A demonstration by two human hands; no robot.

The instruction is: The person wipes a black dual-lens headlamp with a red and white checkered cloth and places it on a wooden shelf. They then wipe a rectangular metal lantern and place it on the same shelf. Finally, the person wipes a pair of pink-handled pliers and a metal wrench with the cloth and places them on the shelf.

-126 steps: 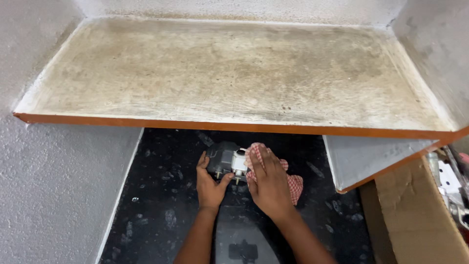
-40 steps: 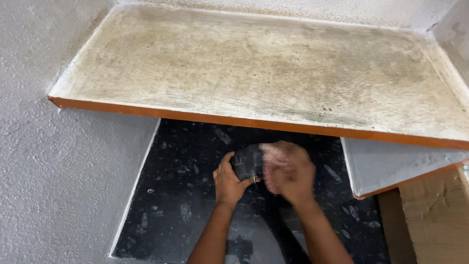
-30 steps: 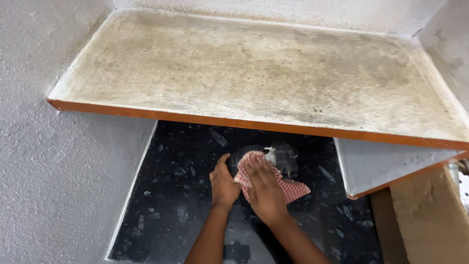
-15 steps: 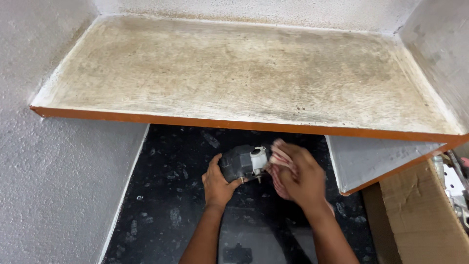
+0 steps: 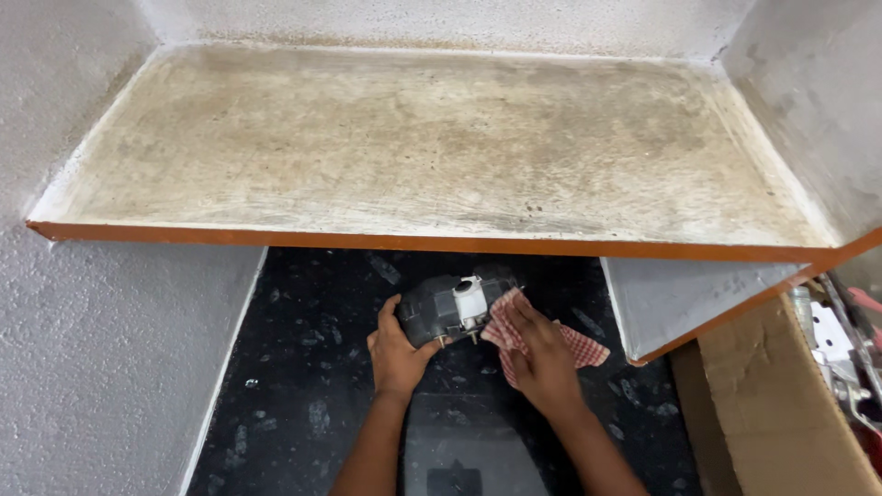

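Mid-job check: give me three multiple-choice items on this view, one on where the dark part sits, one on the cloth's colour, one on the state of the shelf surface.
1. Where is the dark grey part with the white cap?
A. On the shelf
B. In the left hand, over the black speckled floor, below the shelf edge
C. In the cardboard box

2. What colour is the cloth under the right hand?
A. Red and white checked
B. Plain blue
C. Yellow

3. What state is the shelf surface in?
A. Stained and bare
B. Covered with tools
C. Wet with puddles

Answers: 1 B, the left hand grips it below the orange shelf edge. 2 A, the check pattern shows beside the fingers. 3 A, brown stains, nothing lying on it.
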